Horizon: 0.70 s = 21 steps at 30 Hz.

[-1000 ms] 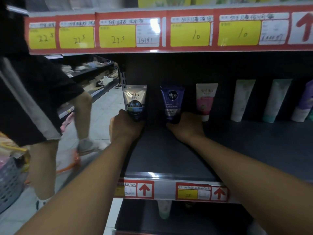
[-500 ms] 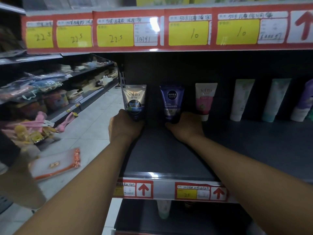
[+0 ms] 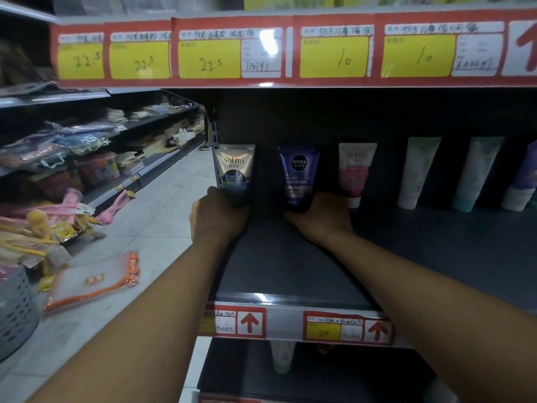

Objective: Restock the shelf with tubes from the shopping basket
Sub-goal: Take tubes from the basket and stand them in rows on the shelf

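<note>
Tubes, dark shelf, tiled aisle

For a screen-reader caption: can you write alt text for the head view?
Two hands stand tubes at the back of a dark shelf: the left hand grips a Softto tube, the right hand a Nivea tube. More tubes line up to the right, starting with a pink tube.
</note>
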Each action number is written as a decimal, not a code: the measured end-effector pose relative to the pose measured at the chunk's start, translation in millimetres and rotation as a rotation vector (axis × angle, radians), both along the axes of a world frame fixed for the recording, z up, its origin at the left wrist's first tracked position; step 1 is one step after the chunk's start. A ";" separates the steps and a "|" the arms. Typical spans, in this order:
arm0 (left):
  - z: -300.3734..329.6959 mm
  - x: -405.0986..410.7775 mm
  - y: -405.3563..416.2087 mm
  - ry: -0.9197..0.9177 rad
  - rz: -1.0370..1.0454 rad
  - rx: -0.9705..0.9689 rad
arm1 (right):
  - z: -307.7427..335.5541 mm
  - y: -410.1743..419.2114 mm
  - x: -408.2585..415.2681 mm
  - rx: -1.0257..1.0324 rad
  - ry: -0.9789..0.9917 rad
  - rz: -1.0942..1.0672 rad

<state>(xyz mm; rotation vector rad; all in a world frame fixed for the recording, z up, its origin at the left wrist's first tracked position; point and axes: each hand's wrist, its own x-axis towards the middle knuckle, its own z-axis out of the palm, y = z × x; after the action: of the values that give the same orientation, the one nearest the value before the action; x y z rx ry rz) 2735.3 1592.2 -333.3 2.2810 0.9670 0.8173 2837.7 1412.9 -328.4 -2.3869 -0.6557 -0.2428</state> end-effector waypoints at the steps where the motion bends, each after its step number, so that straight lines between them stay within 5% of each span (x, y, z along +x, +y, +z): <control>1: -0.3 -0.1 0.4 0.017 -0.004 0.000 | 1.0 -0.7 -0.8 -0.014 -0.003 -0.002; 13: 18.4 -36.1 -10.5 0.171 -0.097 -0.079 | 14.9 -40.0 -31.8 -0.148 0.064 0.134; 21: 29.3 -76.2 -71.4 0.252 -0.170 0.295 | 26.7 -101.7 -57.4 -0.263 -0.012 0.099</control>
<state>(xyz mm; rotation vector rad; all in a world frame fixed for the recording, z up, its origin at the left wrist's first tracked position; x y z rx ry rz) 2659.1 1520.8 -304.0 2.7292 0.7827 0.6456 2780.4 1311.2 -301.6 -2.5936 -0.8545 -0.1345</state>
